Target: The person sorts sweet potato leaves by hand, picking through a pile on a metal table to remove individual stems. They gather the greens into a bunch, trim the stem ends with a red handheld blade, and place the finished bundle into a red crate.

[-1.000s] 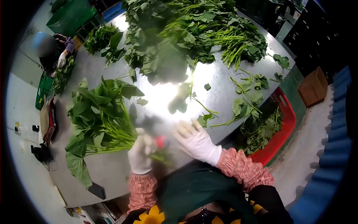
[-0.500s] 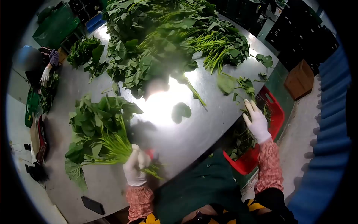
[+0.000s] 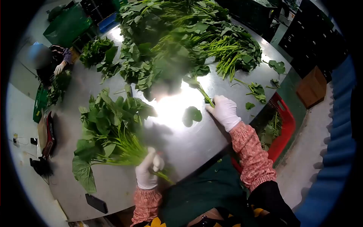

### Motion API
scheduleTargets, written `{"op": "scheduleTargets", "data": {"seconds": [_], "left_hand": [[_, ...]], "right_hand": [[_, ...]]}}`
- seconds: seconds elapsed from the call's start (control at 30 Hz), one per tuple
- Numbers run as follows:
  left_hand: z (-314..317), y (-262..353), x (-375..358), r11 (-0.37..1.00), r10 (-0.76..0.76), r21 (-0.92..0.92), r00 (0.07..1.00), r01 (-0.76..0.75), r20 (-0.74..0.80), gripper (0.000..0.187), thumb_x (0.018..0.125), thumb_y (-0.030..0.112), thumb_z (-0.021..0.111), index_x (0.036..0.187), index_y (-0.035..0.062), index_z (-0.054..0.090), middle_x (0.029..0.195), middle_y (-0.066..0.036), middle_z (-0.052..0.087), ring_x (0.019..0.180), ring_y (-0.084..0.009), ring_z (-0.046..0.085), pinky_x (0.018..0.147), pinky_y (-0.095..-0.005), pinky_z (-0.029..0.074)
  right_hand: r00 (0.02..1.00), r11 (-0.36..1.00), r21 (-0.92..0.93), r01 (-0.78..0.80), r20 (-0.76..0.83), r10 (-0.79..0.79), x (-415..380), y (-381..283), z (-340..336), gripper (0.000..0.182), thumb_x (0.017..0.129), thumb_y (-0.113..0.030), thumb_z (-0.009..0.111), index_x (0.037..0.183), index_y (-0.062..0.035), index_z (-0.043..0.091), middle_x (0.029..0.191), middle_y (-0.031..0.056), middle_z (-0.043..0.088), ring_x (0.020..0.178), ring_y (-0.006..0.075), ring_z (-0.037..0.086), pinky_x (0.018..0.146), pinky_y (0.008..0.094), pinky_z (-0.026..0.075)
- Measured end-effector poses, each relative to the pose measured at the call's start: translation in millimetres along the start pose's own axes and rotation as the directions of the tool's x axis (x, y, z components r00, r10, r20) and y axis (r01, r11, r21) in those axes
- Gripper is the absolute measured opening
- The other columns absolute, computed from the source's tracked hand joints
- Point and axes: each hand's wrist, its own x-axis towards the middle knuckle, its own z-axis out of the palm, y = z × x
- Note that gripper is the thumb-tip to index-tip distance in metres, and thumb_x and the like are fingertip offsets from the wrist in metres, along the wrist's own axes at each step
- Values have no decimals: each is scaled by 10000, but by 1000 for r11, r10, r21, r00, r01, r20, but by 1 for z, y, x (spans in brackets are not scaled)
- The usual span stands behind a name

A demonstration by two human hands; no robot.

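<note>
A bunch of leafy green stems [image 3: 113, 132] is held by my white-gloved left hand [image 3: 149, 168], its fingers wrapped round the lower stems. The leaves fan out to the left above the metal table, and the cut ends poke out below my fist. My right hand [image 3: 225, 111], gloved too, pinches the lower end of a leafy stem [image 3: 203, 90] that lies beside the big pile of greens [image 3: 162, 49]. A loose leaf [image 3: 192, 116] rests on the table between my hands.
A red basket [image 3: 289, 125] with leafy scraps stands at the metal table's [image 3: 181, 151] right edge. A phone [image 3: 96, 203] lies near the front left. Across the table, a person's gloved hand [image 3: 59, 68] touches more greens. A cardboard box [image 3: 312, 87] sits on the floor.
My right hand has moved left from above the red basket to the stem by the pile and closed on it. My left hand keeps its grip on the bunch.
</note>
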Motion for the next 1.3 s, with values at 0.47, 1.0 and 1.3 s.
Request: {"op": "scheduleTargets", "data": {"seconds": [0.47,1.0,1.3], "left_hand": [[5,-18,12,997,-81,3,997,81,10,82,950,59,560,869,48,569,555,7,441,468,-117,398,482,-271,342],[9,-11,17,996,-77,39,997,78,-19,159,969,80,530,814,49,532,542,-1,417,471,-125,398,498,-271,347],[2,-3,27,997,-71,38,993,74,-90,123,981,55,457,907,-9,532,549,-21,405,475,-138,369,519,-292,369]], "right_hand": [[958,136,960,-245,218,189,-117,57,-58,258,1001,-204,601,1110,23,658,856,34,661,687,70,562,641,196,469],[816,975,162,-154,-535,218,-128,145,-55,463,833,-60,702,1266,27,564,1305,191,579,1228,350,544,1061,405,426],[862,951,-145,274,-401,-310,109,64,-39,566,773,-211,742,1279,-35,557,1300,154,562,1234,341,515,1065,453,373]]}}
